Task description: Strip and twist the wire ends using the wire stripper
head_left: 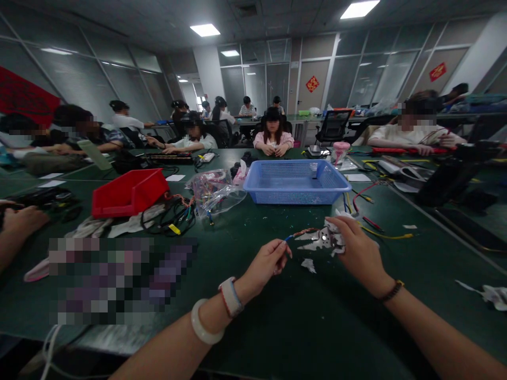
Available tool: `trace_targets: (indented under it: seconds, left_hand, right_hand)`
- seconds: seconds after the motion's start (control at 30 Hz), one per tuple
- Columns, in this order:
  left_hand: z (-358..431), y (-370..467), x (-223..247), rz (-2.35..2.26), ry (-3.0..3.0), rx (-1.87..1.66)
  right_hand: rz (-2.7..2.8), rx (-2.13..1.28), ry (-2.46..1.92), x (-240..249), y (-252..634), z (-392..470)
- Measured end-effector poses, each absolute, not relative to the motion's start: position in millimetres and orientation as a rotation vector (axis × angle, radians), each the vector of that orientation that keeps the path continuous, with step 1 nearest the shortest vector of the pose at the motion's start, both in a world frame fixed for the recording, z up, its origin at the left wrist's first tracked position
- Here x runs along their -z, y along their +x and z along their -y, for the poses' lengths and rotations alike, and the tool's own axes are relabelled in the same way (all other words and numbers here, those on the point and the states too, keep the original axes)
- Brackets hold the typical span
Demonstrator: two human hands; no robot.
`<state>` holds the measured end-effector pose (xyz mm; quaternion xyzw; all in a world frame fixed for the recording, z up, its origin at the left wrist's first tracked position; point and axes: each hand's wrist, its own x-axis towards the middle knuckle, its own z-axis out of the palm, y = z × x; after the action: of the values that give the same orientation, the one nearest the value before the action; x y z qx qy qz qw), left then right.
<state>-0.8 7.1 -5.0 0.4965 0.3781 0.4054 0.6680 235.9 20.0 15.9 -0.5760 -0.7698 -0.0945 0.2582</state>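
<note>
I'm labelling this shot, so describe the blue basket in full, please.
The blue basket is a light blue, open-topped rectangle that looks like plastic, with fine perforations in its walls and a smooth, broad rim. It stands upright on the dark green table, beyond the left hand and right hand, neither touching it. Wires lie by its right end. Its floor is only partly visible; small contents can't be ruled out.

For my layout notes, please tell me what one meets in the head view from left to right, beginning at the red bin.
Red bin → clear plastic bag → left hand → metal hand tool → right hand.
</note>
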Motion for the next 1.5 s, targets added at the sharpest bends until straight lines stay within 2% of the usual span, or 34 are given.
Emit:
trace_targets:
  seconds: [0.13,0.27,0.7,1.17,1.5]
  left_hand:
    - [-9.9,-2.7,7.8,-0.825,0.984,-0.971]
    - [-12.7,-4.3,7.5,-0.799,0.919,-1.006]
    - [-7.4,-0.8,6.6,-0.864,1.231,-0.822]
    - [-1.4,-5.0,-5.1,-0.540,1.049,-0.528]
    - [3.5,-5.9,-9.9,-0.398,0.971,-0.450]
  right_hand:
    - [2.033,0.210,-1.550,-16.7,235.7,-17.7]
    - [2.004,0.306,-1.500,-18.8,234.9,-14.3]
    - [2.109,0.489,-1.432,-9.5,236.9,-23.6]
    - [2.198,0.453,-1.396,0.8,241.7,-34.3]
    - [2.261,0.207,-1.279,13.8,231.6,-36.1]
